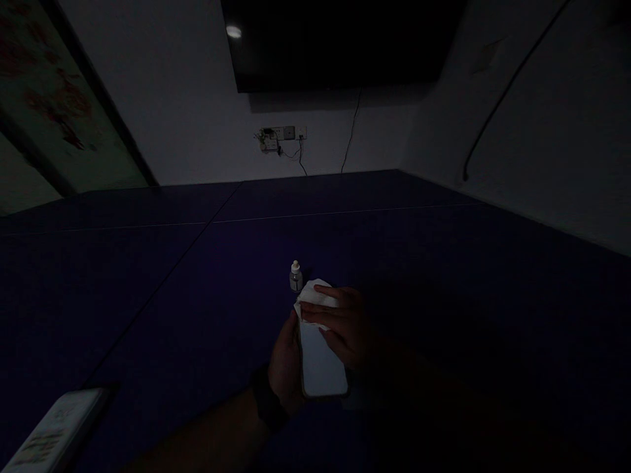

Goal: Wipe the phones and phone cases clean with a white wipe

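Observation:
A phone (323, 371) with a pale, bright face and a dark edge lies in my left hand (286, 364), whose fingers wrap its left side. My left wrist wears a dark band. Over the phone's upper end, my right hand (345, 322) presses a white tissue (315, 295), fingers laid across it and pointing left. The tissue covers the top of the phone. Just beyond it stands a small clear dropper bottle (296, 278) with a white cap, upright and touched by neither hand.
The dark blue table (187, 341) carries a white box-like object (54, 430) at the lower left. Behind the table, a wall holds a large dark screen (340, 46) and sockets with cables (276, 139). The room is dim.

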Available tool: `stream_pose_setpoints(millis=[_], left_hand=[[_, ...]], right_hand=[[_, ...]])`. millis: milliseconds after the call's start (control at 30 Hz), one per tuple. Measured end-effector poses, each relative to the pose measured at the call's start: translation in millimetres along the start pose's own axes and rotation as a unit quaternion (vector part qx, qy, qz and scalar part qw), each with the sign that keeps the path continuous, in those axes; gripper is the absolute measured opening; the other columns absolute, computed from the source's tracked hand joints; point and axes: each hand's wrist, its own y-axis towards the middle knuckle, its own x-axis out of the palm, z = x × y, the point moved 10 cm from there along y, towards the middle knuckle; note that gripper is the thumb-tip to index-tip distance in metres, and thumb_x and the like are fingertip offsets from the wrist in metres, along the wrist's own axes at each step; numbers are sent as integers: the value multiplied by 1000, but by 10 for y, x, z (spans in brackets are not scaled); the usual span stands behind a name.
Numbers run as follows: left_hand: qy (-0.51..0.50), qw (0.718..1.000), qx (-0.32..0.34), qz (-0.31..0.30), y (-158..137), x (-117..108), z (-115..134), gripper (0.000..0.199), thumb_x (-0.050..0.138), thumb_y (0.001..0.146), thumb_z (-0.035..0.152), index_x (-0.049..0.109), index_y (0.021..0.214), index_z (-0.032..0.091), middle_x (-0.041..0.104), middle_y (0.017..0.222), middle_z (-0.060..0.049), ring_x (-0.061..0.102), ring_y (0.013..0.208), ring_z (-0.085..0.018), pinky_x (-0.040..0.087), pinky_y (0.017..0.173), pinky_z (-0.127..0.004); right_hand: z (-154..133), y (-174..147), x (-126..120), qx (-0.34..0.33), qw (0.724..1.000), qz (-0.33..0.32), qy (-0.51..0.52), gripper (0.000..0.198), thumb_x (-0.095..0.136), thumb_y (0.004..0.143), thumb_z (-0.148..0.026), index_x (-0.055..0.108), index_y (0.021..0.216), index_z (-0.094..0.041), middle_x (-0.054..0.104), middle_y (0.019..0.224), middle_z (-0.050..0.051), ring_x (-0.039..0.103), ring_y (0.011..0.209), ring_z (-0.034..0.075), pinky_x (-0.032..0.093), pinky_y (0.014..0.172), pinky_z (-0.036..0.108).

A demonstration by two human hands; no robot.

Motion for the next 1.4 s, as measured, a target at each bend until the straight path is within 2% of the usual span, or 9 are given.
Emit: stream_pose_setpoints(millis=[133, 267, 400, 500, 667, 933, 1133, 1267, 1400], left_hand=[[-12, 1000, 7, 0, -24, 49, 18, 46, 43, 105, 48, 73, 111, 13, 76, 95, -8, 71, 84, -17, 51, 89, -28], [-13, 1000, 8, 1, -31, 48, 10, 47, 44, 104, 47, 72, 118, 12, 76, 97, -10, 71, 94, -21, 51, 91, -30], [-18, 1000, 6, -18, -11, 50, -4, 47, 43, 104, 47, 72, 118, 12, 74, 86, -8, 71, 83, -20, 52, 86, -30], [-21, 1000, 16, -14, 5, 28, 16, 43, 45, 104, 44, 74, 109, 13, 73, 81, -5, 69, 75, -16, 52, 85, -28], [25, 999, 32, -18, 12, 8, 47, 46, 44, 104, 48, 72, 118, 13, 76, 99, -10, 72, 94, -22, 51, 92, -32], [-8, 1000, 6, -22, 10, -3, 1, 38, 51, 101, 46, 73, 110, 16, 69, 76, -3, 68, 77, -18, 51, 90, -32], [-8, 999, 27, -15, -23, 59, 57, 46, 36, 107, 43, 69, 118, 14, 74, 96, -9, 70, 97, -22, 50, 92, -33], [17, 1000, 20, -14, -20, 28, 33, 47, 41, 105, 47, 67, 126, 13, 75, 102, -10, 71, 99, -24, 51, 91, -33], [22, 1000, -5, -20, -5, 1, -16, 48, 51, 100, 50, 69, 126, 13, 75, 97, -9, 71, 95, -25, 52, 91, -35]], right_hand=[[70, -22, -62, 35, 999, 37, -9, 48, 48, 90, -10, 66, 134, -22, 71, 137, 6, 52, 140, 29, 38, 109, 51], [14, -5, 55, 25, 999, 5, -21, 51, 49, 92, -13, 60, 142, -21, 64, 146, 8, 45, 145, 31, 40, 108, 52], [31, -7, 98, 8, 1000, -28, 0, 47, 50, 92, -15, 65, 136, -24, 67, 142, 6, 47, 145, 32, 42, 108, 52], [72, -32, 22, 9, 1000, -2, 22, 44, 49, 91, -14, 70, 128, -26, 74, 132, 4, 51, 141, 29, 40, 110, 52], [86, -35, 47, 49, 999, 7, -16, 51, 47, 92, -11, 62, 139, -20, 66, 144, 8, 45, 147, 28, 35, 115, 52], [27, -13, 34, 4, 999, -9, 44, 42, 48, 92, -12, 70, 125, -24, 73, 134, 4, 50, 143, 27, 38, 114, 53], [59, -53, -17, 45, 998, 45, 5, 50, 47, 90, -10, 63, 137, -21, 69, 141, 6, 49, 143, 26, 36, 118, 51], [-4, -11, 61, 25, 1000, 15, -3, 48, 47, 93, -12, 62, 138, -19, 65, 146, 7, 44, 147, 28, 38, 114, 52], [-3, -34, 16, -7, 1000, 19, 19, 42, 49, 90, -13, 70, 125, -23, 73, 135, 3, 52, 141, 27, 37, 111, 52]])
